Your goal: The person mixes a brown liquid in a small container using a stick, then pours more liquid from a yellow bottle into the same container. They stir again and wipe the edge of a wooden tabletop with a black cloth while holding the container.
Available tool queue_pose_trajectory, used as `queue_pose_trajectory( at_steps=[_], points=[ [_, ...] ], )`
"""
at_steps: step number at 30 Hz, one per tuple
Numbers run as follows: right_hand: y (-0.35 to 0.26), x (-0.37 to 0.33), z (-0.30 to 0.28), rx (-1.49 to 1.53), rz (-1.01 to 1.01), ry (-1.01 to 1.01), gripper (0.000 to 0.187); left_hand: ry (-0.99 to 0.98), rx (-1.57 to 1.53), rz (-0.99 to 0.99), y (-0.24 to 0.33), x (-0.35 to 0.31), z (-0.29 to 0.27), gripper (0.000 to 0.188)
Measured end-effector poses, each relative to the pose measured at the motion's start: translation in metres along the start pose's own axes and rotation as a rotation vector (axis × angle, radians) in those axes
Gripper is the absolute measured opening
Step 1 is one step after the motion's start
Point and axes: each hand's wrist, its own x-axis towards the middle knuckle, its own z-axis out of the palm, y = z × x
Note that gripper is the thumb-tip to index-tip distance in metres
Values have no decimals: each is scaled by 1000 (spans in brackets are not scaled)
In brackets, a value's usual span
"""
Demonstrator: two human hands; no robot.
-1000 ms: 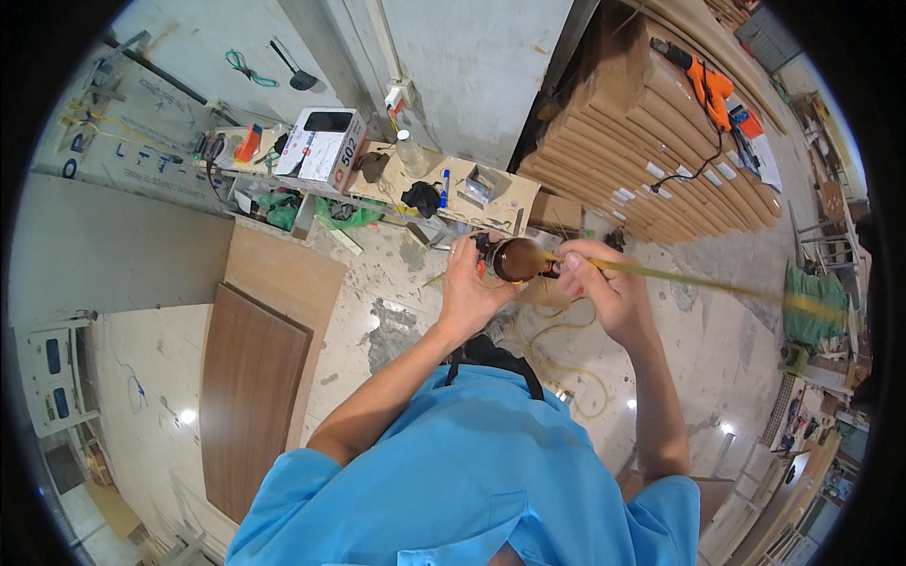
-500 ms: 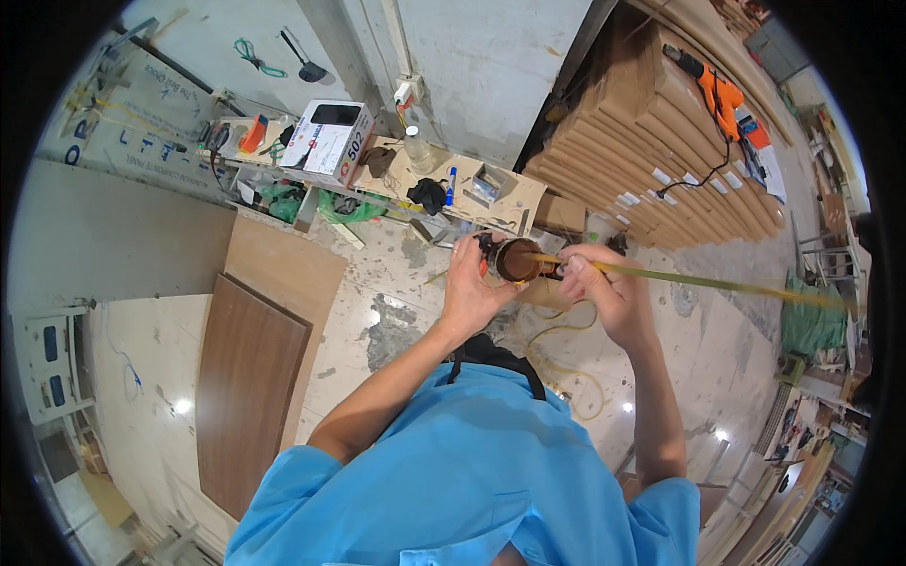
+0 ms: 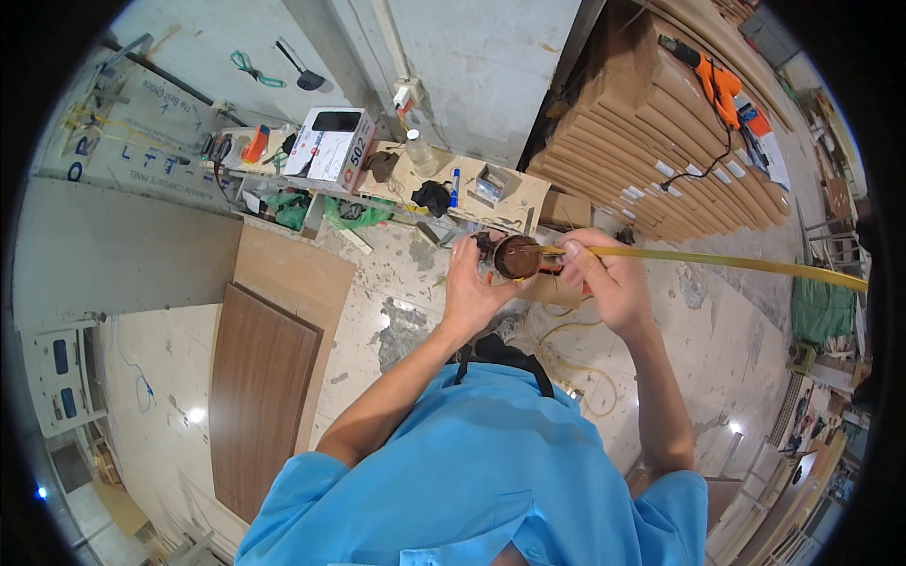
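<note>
My left hand point(image 3: 469, 292) is wrapped round the side of a small round container point(image 3: 516, 257) with a dark brown inside, tilted so its mouth shows. My right hand point(image 3: 604, 280) pinches a long, thin yellow-green strip point(image 3: 717, 258) between thumb and fingers. One end of the strip reaches to the container's mouth; whether it dips inside I cannot tell. The other end stretches far to the right. Something orange and black shows by my right fingers, partly hidden.
Ahead is a low bench point(image 3: 510, 208) with a clear bottle point(image 3: 420, 151), a blue marker point(image 3: 455, 187) and a white box point(image 3: 328, 146). A cardboard stack point(image 3: 651, 141) at right bears an orange heat gun point(image 3: 719, 92). A brown board point(image 3: 260, 396) lies at left.
The strip's far end has swung a little away from me and is no longer blurred. Both hands keep their holds. The whole view has shifted slightly.
</note>
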Motion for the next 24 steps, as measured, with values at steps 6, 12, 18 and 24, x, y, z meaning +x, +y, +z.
queue_pose_trajectory(
  at_steps=[6,12,18,24],
  points=[
    [-5,4,-3,-17,24,-35,28,-17,-42,-4,2,2,-1,63],
    [-13,12,0,-117,8,-123,27,-28,-62,7,5,6,-2,66],
    [-28,20,-5,-278,24,-16,27,-31,-104,0,12,11,-3,67],
    [-32,23,-6,-194,21,-93,30,-50,-62,5,20,14,-3,68]
  ],
)
